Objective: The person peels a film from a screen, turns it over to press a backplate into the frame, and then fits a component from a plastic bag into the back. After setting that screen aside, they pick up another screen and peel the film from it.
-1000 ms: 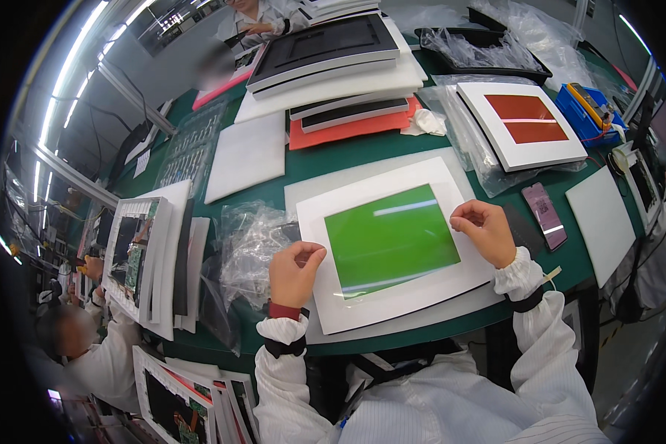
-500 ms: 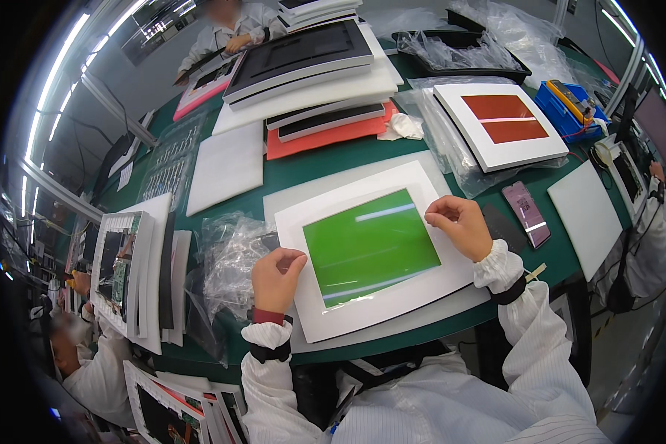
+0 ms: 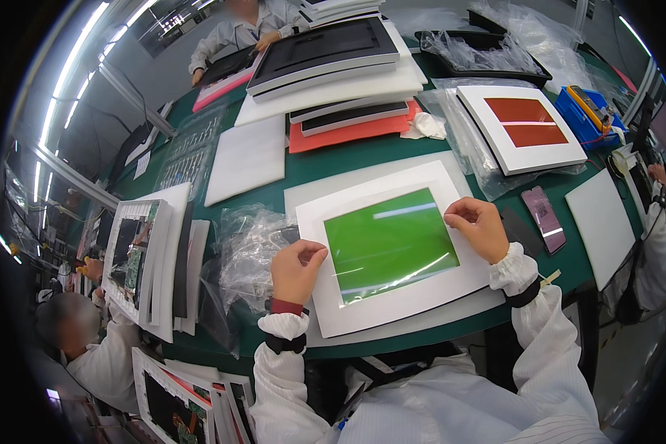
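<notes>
A white-framed panel (image 3: pixel 392 320) with a bright green screen (image 3: pixel 392 240) lies in front of me on a white foam sheet (image 3: pixel 303 198). Glossy clear film (image 3: pixel 345 299) covers the screen; its wavy lower edge catches the light. At the screen's left edge my left hand (image 3: pixel 296 270) is closed in a pinch. My right hand (image 3: pixel 479 228) pinches at the upper right edge. Both hands seem to grip the film's sides, though the film between the fingertips is hard to make out.
Crumpled clear plastic (image 3: pixel 251 248) lies left of the panel, beside upright panels (image 3: pixel 133 259). Behind are stacked black panels (image 3: pixel 325 52) and a red-screened panel (image 3: pixel 522 133). A phone (image 3: pixel 544 218) and a foam sheet (image 3: pixel 599 226) lie right. Co-workers sit opposite, left and right.
The whole view has shifted, so the table appears further right. Light streaks on the green screen have changed, with a curved one near its lower edge. Both hands keep their pinch.
</notes>
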The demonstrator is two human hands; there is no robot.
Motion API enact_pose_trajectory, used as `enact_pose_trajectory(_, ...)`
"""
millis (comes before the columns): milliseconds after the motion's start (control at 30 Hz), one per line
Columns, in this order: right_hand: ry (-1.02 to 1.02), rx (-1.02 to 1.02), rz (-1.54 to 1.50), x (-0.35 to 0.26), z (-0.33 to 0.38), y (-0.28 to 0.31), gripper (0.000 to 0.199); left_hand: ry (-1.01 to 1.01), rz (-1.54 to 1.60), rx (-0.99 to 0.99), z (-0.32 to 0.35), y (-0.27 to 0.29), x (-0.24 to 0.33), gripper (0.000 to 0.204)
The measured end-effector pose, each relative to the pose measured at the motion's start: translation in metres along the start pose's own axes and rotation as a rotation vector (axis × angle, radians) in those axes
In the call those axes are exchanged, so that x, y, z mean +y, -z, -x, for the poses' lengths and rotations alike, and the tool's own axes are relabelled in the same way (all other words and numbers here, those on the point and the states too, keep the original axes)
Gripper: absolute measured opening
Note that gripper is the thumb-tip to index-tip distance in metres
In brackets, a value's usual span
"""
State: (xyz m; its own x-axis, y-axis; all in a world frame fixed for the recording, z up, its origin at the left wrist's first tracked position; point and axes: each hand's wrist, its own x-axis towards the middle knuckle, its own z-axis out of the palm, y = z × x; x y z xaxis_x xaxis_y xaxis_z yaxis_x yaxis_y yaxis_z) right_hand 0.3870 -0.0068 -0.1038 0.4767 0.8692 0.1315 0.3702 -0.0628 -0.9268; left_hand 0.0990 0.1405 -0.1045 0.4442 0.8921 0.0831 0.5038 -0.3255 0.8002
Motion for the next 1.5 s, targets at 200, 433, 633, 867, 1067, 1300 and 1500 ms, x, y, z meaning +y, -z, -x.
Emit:
enact_pose_trajectory(200, -0.001, -0.007, 0.003, -0.001, 0.001, 0.001, 0.008, 0.008, -0.067, 0.007, 0.002, 0.001, 0.005, 0.014)
enact_pose_trajectory(433, 0.007, 0.004, 0.042, 0.001, 0.002, 0.000, 0.008, 0.010, -0.171, 0.025, 0.006, 0.001, 0.009, 0.017)
enact_pose_trajectory(633, 0.008, 0.011, 0.043, 0.000, 0.002, -0.001, 0.009, -0.002, -0.187, 0.038, 0.006, 0.001, 0.007, 0.017)
enact_pose_trajectory(867, 0.025, 0.023, 0.059, 0.003, 0.001, 0.001, 0.009, -0.008, -0.218, 0.044, 0.004, -0.001, 0.009, 0.014)
enact_pose_trajectory(1067, 0.021, 0.027, 0.051, 0.002, 0.001, 0.000, 0.009, -0.019, -0.214, 0.046, 0.003, -0.001, 0.006, 0.013)
enact_pose_trajectory(1300, 0.013, -0.018, 0.062, -0.002, 0.008, 0.005, 0.006, -0.062, -0.159, 0.063, 0.010, 0.002, 0.012, 0.008)
enact_pose_trajectory(1500, 0.009, -0.075, 0.083, 0.000, 0.021, 0.016, 0.005, -0.138, -0.130, 0.083, 0.027, 0.009, 0.012, 0.008)
